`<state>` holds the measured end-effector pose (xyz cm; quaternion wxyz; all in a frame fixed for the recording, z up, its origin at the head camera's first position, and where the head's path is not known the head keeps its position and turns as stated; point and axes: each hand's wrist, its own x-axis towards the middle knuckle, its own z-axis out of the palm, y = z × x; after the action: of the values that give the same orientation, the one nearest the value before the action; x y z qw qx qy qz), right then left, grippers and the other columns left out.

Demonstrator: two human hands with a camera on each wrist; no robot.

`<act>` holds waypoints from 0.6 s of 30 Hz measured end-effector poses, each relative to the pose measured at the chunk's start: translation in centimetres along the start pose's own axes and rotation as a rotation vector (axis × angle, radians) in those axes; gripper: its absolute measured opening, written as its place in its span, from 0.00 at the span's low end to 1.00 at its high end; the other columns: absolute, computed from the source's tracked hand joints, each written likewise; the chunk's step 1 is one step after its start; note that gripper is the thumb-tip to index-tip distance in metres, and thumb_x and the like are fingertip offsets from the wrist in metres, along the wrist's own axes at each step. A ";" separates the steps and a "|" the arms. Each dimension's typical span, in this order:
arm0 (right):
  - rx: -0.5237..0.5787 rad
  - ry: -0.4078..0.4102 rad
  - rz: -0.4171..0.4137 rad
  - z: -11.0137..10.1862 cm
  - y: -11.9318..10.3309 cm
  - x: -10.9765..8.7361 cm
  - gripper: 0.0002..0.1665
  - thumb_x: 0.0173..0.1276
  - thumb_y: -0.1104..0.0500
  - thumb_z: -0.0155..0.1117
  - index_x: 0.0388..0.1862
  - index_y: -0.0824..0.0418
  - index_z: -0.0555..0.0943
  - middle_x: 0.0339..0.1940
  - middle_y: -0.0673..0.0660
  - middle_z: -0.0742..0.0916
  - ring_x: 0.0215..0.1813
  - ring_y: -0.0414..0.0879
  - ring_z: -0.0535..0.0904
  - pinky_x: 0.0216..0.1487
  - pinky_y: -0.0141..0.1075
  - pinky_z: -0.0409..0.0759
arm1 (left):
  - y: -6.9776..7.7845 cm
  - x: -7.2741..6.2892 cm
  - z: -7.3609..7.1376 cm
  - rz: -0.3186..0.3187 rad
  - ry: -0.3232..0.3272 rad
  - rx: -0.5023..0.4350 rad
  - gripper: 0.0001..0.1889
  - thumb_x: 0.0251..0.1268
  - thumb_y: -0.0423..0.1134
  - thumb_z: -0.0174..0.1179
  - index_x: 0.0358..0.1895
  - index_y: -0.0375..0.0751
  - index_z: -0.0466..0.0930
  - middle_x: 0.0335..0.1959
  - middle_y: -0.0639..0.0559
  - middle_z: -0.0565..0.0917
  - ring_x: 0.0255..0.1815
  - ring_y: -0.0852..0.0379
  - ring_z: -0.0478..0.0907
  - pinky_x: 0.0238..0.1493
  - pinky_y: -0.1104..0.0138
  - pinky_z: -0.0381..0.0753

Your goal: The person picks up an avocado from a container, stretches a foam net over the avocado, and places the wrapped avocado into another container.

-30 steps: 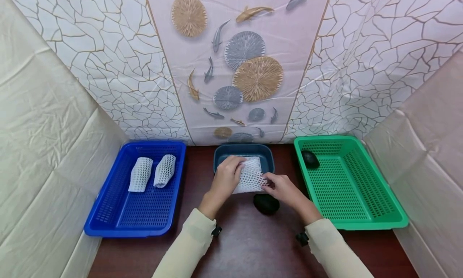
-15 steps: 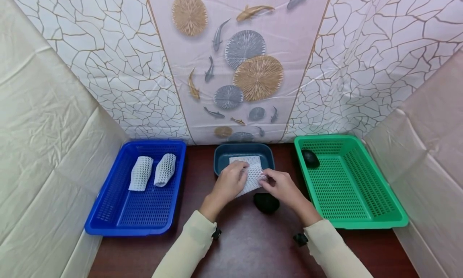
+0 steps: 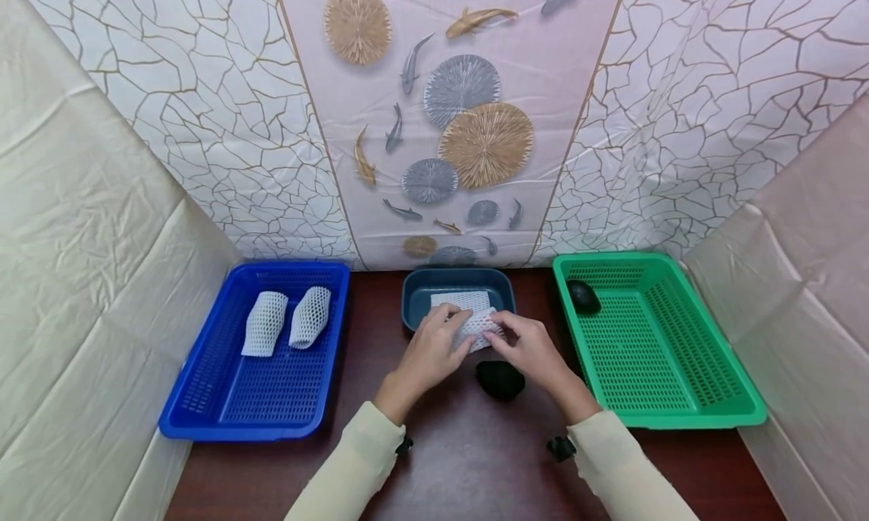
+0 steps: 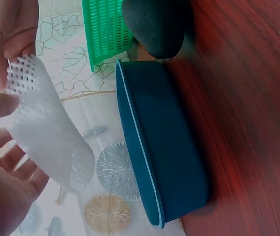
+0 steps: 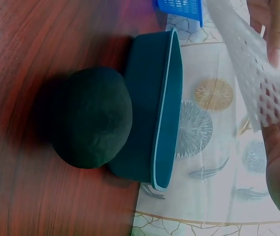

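Note:
Both hands hold a white foam net sleeve (image 3: 479, 328) above the front of a dark teal tray (image 3: 411, 304). My left hand (image 3: 431, 346) has its thumb and fingers on the left side of the sleeve. At the sleeve's other end, my right hand (image 3: 536, 349) pinches the mesh edge between thumb and fingers. In the right wrist view the mesh holes (image 5: 272, 101) look stretched near that end. A dark avocado (image 3: 500, 380) lies on the table just below the right hand, in front of the tray. More white foam netting (image 3: 462, 300) lies in the tray.
On the left stands a blue basket (image 3: 271, 400) with two net-wrapped pieces (image 3: 265, 325) in it. A green basket (image 3: 652, 355) on the right holds a dark avocado (image 3: 582, 298) in its far left corner. A patterned cloth wall (image 3: 475, 227) closes the back.
The sleeve has turned and tilted between the hands, lifting off the netting in the tray. My left thumb and fingers have shifted right along it. Baskets and avocados stay put.

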<state>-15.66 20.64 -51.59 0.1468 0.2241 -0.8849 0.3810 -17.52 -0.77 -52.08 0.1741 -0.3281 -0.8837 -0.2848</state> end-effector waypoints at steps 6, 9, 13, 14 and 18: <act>-0.002 -0.047 -0.027 -0.1 0.2 0.0 0.19 0.67 0.64 0.73 0.56 0.62 0.81 0.40 0.56 0.89 0.34 0.38 0.81 0.35 0.34 0.83 | 0.0 -0.1 0.4 0.029 0.044 -0.080 0.15 0.72 0.36 0.65 0.58 0.37 0.83 0.49 0.47 0.85 0.50 0.53 0.83 0.52 0.61 0.85; -0.036 -0.085 -0.014 0.2 0.6 -0.2 0.21 0.67 0.64 0.74 0.57 0.62 0.79 0.41 0.57 0.89 0.36 0.41 0.84 0.36 0.34 0.84 | -0.1 -0.1 0.5 0.016 0.067 -0.113 0.13 0.73 0.34 0.63 0.57 0.37 0.84 0.48 0.47 0.85 0.49 0.53 0.83 0.50 0.61 0.85; -0.047 -0.134 0.024 0.5 1.2 -0.6 0.20 0.65 0.64 0.75 0.53 0.62 0.79 0.41 0.59 0.90 0.38 0.45 0.88 0.37 0.36 0.87 | -0.3 0.0 0.4 -0.017 0.098 -0.140 0.11 0.73 0.34 0.63 0.55 0.38 0.85 0.46 0.46 0.85 0.46 0.53 0.84 0.48 0.61 0.86; -0.048 -0.145 0.032 0.6 1.4 -0.8 0.19 0.65 0.64 0.75 0.52 0.62 0.79 0.41 0.59 0.90 0.38 0.45 0.88 0.37 0.36 0.87 | -0.3 0.1 0.3 -0.026 0.106 -0.143 0.11 0.73 0.33 0.63 0.54 0.38 0.85 0.46 0.46 0.85 0.46 0.53 0.84 0.48 0.61 0.86; -0.059 -0.187 0.036 0.7 2.0 -1.2 0.13 0.66 0.65 0.74 0.47 0.61 0.81 0.39 0.56 0.90 0.38 0.44 0.88 0.39 0.35 0.87 | -0.4 0.2 -0.1 -0.061 0.136 -0.157 0.10 0.72 0.32 0.64 0.53 0.38 0.85 0.45 0.46 0.86 0.45 0.53 0.85 0.47 0.62 0.86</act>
<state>-15.67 21.62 -53.80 0.0631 0.2382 -0.9095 0.3349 -17.97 -1.00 -52.04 0.1988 -0.2935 -0.8543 -0.3801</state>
